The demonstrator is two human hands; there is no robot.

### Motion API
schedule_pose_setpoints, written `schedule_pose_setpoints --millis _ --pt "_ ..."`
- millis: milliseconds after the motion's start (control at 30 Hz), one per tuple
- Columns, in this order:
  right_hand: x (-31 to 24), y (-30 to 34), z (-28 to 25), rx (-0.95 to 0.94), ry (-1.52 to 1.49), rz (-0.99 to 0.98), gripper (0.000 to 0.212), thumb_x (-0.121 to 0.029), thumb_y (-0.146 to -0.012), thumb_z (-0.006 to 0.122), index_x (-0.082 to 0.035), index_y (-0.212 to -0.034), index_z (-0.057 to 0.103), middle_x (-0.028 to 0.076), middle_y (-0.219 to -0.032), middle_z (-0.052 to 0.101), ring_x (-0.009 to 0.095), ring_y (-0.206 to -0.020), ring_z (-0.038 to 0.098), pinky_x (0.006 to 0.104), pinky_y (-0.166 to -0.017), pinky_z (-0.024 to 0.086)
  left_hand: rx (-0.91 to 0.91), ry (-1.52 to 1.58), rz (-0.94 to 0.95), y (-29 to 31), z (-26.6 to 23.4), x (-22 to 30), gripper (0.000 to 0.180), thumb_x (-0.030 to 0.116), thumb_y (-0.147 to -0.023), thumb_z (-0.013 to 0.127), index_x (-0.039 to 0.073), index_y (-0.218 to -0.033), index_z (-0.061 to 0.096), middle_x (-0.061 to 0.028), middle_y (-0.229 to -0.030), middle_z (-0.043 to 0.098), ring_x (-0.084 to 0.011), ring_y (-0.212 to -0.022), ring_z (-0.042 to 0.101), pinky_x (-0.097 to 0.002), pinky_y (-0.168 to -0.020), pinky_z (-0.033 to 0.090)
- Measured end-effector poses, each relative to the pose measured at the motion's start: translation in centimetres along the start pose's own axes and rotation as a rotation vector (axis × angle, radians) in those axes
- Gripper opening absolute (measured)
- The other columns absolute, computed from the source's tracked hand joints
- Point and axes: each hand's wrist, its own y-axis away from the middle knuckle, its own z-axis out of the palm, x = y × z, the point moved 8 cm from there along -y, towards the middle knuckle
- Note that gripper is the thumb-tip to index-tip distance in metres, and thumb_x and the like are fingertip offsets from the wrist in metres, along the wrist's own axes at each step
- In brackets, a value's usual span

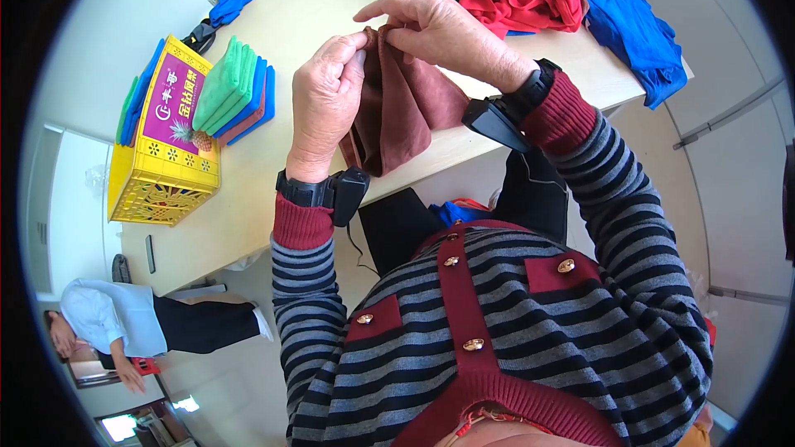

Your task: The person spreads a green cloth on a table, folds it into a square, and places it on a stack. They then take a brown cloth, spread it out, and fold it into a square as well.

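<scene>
Brown cloth [396, 120]: just one, held up over the bench [281, 21]
Left hand's grip [325, 91]: pinched on its top
Right hand's grip [447, 33]: pinched there too
Yellow crate [157, 170]: one, purple panel [155, 116] printed with white and yellow lettering [189, 93] plus a pineapple [201, 141]
Folded stack [233, 87]: several, exact count can't be made out

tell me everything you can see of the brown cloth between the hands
The plain reddish-brown cloth looks like thin, soft fabric. It hangs in loose folds, bunched at its upper end, where the bare left hand and bare right hand hold it. Its lower part spreads wider, overlapping the pale, smooth table in this view; whether they touch is unclear.
</scene>
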Motion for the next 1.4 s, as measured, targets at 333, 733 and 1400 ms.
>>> schedule_pose_setpoints --millis 333,733,1400 --pt "0.6 -1.2 1.2 -0.06 0.08 0.016 0.021 -0.006 -0.087 0.061 -0.009 -0.107 0.07 0.013 -0.087 0.072 0.027 -0.08 0.071 0.0348 -0.074 0.058 0.051 -0.106 -0.085 1.2 -0.1 -0.9 0.015 -0.001 -0.088 0.065 0.004 -0.103 0.067 -0.0123 -0.088 0.071 -0.0291 -0.075 0.071 -0.0338 -0.067 0.056" --pt "-1.2 -2.1 0.4 -0.039 -0.073 -0.046 0.017 -0.005 -0.088 0.057 0.002 -0.102 0.062 0.015 -0.08 0.066 0.021 -0.073 0.065 0.0322 -0.067 0.055 -0.082 -0.233 -0.556 15.3 4.0 -6.6 0.016 0.01 -0.08 0.067 0.008 -0.095 0.066 -0.0138 -0.082 0.068 -0.0367 -0.075 0.067 -0.045 -0.065 0.053" --pt "1.1 -1.7 -8.8 0.249 -0.09 -0.028 0.01 -0.005 -0.092 0.056 0.0 -0.096 0.062 -0.001 -0.081 0.058 0.009 -0.071 0.051 0.0241 -0.064 0.046 0.081 -0.153 -0.78 8.4 -10.7 -14.0 0.02 0.012 -0.087 0.065 0.0 -0.103 0.07 -0.0096 -0.081 0.072 -0.0154 -0.062 0.067 -0.03 -0.058 0.054"
